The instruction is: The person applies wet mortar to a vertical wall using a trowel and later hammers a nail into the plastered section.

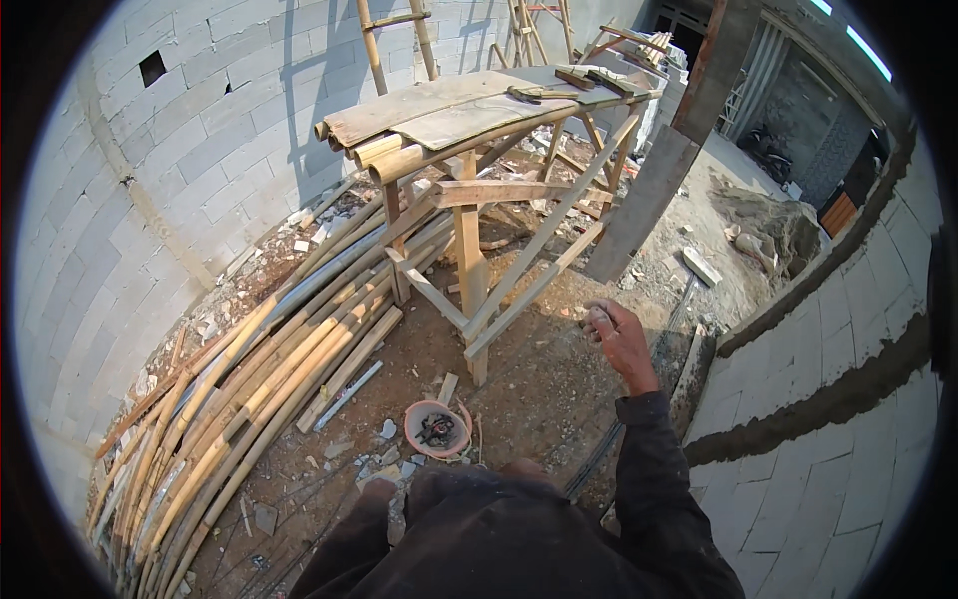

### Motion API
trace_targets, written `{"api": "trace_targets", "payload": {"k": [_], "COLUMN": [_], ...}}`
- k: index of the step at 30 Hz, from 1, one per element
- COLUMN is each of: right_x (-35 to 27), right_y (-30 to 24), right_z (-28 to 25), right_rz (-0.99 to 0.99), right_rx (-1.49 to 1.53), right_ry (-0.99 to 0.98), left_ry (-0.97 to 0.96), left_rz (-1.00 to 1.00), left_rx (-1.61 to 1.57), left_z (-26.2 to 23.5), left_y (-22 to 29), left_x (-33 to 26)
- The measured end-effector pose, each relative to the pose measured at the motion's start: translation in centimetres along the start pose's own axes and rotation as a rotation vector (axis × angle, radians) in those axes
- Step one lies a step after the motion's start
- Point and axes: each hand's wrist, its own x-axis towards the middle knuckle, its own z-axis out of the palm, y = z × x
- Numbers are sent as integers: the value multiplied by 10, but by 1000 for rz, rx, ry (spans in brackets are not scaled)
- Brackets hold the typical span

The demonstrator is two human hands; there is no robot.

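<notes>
My right hand [621,345] reaches forward over the dirt floor, the arm in a dark, dusty sleeve [649,449]. Its fingers are curled together; I cannot make out what, if anything, they hold. Nearest to it is the bottom end of a wide grey board [639,215], which stands upright with a gap between. My left hand does not show clearly; a small patch of skin [379,487] at the end of dark cloth, lower left, cannot be told as hand, knee or foot. On the ground ahead stands a pinkish bucket [437,429] with small dark pieces inside.
A wooden trestle platform [469,110] with bamboo poles and boards stands ahead, tools [539,94] on top. Long bamboo poles [269,399] lie along the left. Grey block walls [200,130] rise at left and right. Sand [778,230] lies heaped at the far right, rubble [389,469] near the bucket.
</notes>
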Motion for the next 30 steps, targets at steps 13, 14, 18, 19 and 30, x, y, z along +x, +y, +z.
{"api": "trace_targets", "payload": {"k": [13, 14, 18, 19, 30], "right_x": [429, 466, 571, 606, 614], "right_y": [-18, -16, -42, -34, -14], "right_z": [-31, -30, -13, -24, 53], "right_rz": [-570, -654, -617, -591, -836], "right_rx": [-162, -220, -545, -660, -474], "right_ry": [85, 120, 109, 157, 191], "left_ry": [497, 485, 563, 536, 892], "left_rz": [-576, -684, -722, -738, -800], "left_rx": [-1368, -1625, -1844, -1857, -1651], "left_z": [29, 39, 89, 101, 114], "left_y": [175, 194, 227, 252, 330], "left_x": [17, 10, -33, -29, -68]}}
